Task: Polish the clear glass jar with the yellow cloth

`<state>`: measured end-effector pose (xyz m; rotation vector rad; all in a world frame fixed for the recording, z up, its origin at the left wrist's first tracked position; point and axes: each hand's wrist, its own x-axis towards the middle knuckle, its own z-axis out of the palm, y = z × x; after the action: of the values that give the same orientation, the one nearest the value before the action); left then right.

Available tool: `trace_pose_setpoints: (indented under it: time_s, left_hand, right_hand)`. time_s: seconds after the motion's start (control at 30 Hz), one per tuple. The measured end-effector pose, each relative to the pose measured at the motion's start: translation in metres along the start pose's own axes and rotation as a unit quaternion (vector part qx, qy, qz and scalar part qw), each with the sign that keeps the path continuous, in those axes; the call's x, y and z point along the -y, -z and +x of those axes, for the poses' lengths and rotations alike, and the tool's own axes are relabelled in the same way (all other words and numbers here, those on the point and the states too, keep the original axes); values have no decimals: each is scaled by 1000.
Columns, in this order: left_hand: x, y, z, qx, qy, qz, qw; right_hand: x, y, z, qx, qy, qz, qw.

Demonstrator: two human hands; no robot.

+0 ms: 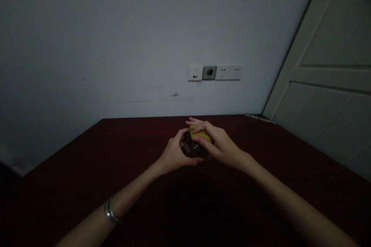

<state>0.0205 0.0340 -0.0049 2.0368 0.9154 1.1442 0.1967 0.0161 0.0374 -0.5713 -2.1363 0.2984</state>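
Both of my hands meet over the middle of a dark red table (pixel 87 170). My left hand (pixel 174 154) is wrapped around a small clear glass jar (pixel 189 149) with dark contents, holding it from the left. My right hand (pixel 217 144) presses a yellow sponge (pixel 200 134) against the jar's top, fingers closed over it. A silver bracelet (pixel 111 210) sits on my left wrist. The jar's base is hidden by my hands.
A white wall stands right behind the table, with a strip of sockets and a switch (pixel 216 72) above the far edge. A pale panelled door (pixel 330 85) runs along the table's right side. The room is dim.
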Motion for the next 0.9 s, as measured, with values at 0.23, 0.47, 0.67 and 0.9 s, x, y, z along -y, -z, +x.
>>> trace_pose_setpoints:
  time_s: [0.23,0.47,0.67,0.9]
  left_hand:
    - [2,0,-1,-4,-5,10,1000]
    - [0,0,-3,7,-29,41,999]
    - [3,-2,-2,-8,-24,79,997]
    - [-3,0,-2,-25,-93,114,989]
  right_hand:
    - [5,-1,0,16,49,-30,998]
    - [-6,2,3,-31,-41,16,999]
    - [3,8,0,66,42,-20,997]
    - [-7,5,2,-37,-32,64,997]
